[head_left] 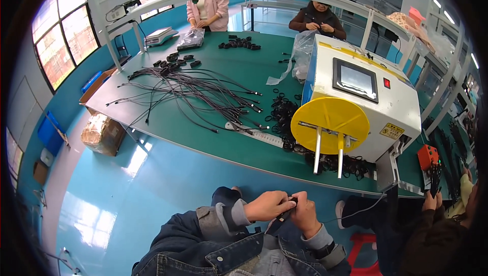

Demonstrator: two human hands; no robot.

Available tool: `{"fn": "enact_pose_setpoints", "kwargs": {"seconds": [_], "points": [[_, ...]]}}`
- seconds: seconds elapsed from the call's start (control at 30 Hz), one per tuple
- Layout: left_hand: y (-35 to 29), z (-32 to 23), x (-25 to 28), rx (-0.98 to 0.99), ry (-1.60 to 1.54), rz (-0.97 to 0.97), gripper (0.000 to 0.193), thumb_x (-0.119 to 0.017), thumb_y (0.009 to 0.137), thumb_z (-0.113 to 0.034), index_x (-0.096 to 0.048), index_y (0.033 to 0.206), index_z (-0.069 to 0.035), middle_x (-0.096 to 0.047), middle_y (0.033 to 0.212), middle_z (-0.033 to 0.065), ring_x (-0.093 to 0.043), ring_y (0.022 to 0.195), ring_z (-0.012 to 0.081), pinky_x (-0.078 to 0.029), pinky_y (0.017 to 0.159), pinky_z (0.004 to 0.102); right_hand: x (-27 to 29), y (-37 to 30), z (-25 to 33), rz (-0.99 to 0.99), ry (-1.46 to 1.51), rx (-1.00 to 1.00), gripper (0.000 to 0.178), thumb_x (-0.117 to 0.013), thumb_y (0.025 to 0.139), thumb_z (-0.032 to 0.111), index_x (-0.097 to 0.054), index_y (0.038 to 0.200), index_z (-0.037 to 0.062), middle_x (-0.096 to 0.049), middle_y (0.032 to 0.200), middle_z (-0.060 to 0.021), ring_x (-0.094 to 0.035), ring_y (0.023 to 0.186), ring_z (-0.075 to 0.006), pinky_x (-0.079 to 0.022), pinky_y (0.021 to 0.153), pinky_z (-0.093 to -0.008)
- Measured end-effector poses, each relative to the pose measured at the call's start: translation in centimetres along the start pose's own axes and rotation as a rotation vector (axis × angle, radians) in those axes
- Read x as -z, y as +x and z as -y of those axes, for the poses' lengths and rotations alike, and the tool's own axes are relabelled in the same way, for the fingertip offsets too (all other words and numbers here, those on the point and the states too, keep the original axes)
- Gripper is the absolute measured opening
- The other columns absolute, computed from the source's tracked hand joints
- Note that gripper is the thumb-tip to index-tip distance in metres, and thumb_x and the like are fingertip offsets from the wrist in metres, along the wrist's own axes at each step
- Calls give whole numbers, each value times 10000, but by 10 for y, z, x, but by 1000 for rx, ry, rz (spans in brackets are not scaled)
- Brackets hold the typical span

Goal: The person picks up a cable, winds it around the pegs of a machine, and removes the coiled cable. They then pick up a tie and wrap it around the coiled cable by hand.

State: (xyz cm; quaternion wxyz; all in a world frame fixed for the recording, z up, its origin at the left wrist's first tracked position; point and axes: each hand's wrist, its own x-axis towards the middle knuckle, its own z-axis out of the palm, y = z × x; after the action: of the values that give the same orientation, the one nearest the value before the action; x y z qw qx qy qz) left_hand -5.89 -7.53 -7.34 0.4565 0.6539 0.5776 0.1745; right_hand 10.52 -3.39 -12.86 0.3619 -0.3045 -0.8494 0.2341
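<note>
Close to my body, below the table's near edge, my left hand (267, 206) and my right hand (304, 216) meet around a small black cable bundle (285, 215). Fingers of both hands are closed on it, and much of it is hidden behind them. A pale tip shows at its lower end. Across the green table (213, 75) lie many loose black cables (190, 93) with metal plug ends. To their right is a heap of small black rings (284, 116), beside a white machine (363, 80) with a yellow disc (330, 126) and two pale rods.
A metal ruler (254, 132) lies along the table's near side. Coiled black cables (240, 43) sit farther back, near a scale (161, 36). Two people work at the far side; another person's hands hold cables at right. A red stool (363, 253) stands at lower right.
</note>
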Motion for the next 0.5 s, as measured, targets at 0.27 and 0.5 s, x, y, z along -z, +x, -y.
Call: {"fn": "enact_pose_setpoints", "kwargs": {"seconds": [0.27, 0.5], "points": [[25, 10, -23, -101, -379, -11, 411, -569, 855, -393, -551, 817, 15, -615, 738, 96, -584, 627, 195, -459, 569, 336, 4, -6, -8, -18, -40, 51, 192, -578, 787, 116, -449, 895, 24, -577, 630, -163, -601, 570, -334, -470, 477, -398], [18, 3, -31, -35, -227, 101, 406, -629, 803, -379, -561, 758, 19, -579, 632, 61, -557, 581, 144, -444, 519, 281, -3, -17, -20, -7, -79, 53, 223, -596, 759, 137, -452, 893, 31, -570, 622, -151, -600, 556, -316, -468, 473, -379]]}}
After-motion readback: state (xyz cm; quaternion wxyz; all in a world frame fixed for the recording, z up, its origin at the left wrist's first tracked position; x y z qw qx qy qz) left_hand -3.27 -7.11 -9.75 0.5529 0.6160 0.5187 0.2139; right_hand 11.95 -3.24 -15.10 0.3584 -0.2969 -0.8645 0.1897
